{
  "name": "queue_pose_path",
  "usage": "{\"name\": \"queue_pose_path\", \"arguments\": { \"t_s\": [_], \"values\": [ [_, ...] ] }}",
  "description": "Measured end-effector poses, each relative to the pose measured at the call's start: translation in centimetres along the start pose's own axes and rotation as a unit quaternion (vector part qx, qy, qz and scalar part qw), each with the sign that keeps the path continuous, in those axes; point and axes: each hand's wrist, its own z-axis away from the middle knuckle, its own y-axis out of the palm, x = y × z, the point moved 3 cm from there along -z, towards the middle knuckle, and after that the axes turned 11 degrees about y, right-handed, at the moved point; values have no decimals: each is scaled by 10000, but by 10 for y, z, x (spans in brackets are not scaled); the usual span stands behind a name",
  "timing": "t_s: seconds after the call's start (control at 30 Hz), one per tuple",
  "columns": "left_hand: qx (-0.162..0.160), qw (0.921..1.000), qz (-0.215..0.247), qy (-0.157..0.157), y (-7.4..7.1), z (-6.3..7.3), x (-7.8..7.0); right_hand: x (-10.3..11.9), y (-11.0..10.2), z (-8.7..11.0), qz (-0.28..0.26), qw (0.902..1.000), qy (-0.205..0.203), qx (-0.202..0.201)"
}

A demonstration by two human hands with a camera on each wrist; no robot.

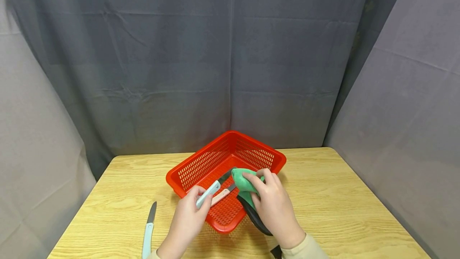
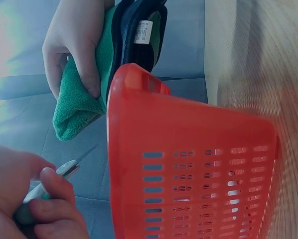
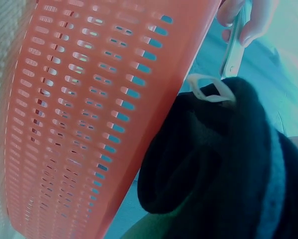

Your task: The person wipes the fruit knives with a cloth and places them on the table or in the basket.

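My left hand (image 1: 187, 217) grips a small knife (image 1: 209, 194) by its light blue handle, the blade pointing away over the red plastic basket (image 1: 232, 134). My right hand (image 1: 276, 205) pinches a folded green terry cloth (image 1: 245, 180) with black edging, just right of that knife's tip. In the left wrist view the cloth (image 2: 81, 104) shows a white label on its dark part. Inside the basket lies a second knife (image 1: 220, 197) with a pale pinkish handle, its blade partly hidden behind the cloth. The right wrist view is largely filled by the black edging (image 3: 204, 164) and the basket wall.
Left of the basket, a third knife (image 1: 147, 235) with a light blue handle lies on the wooden table (image 1: 345, 211), blade pointing to the back. Grey curtains (image 1: 172, 63) hang behind the table and along both sides.
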Motion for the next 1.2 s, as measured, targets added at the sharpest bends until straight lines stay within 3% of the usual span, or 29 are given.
{"name": "queue_pose_path", "arguments": {
  "t_s": [0.7,1.2],
  "values": [
    [2,9998,134,-152,3,1,-1,5,4,2,-249,9960,-851,86],
    [-26,9998,192,-59,4,2,-4,7,6,5,-153,9965,-768,289]
  ]
}}
